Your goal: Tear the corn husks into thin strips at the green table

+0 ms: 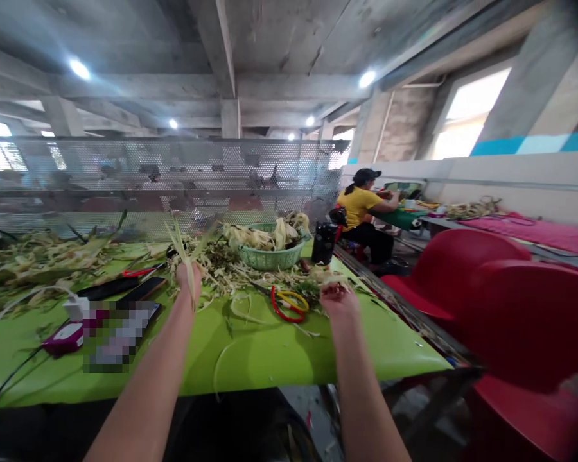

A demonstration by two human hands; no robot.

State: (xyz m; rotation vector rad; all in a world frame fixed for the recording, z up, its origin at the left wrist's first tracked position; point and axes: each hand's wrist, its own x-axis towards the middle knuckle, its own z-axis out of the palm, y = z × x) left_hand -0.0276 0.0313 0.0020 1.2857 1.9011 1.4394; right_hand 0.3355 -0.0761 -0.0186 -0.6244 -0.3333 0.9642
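My left hand (196, 277) is closed around a bunch of pale green corn husk strips (177, 239), whose ends fan upward. To the right, over husk scraps, my right hand (343, 299) has its fingers curled in; what they hold, if anything, is too blurred to make out. Between the hands lie scissors (289, 304) with red and yellow handles, beside a loose curved strip (243, 311). Behind them a light green plastic basket (270, 258) bears a heap of husks (260, 236).
Husk scraps (38, 263) cover much of the green tabletop (279, 359). At left are a phone (120, 337), dark flat items, a purple power strip (65, 337) and a white charger (77, 308). A black bottle-like object (324, 242), red chairs (525, 308) and a co-worker (363, 208) are at right.
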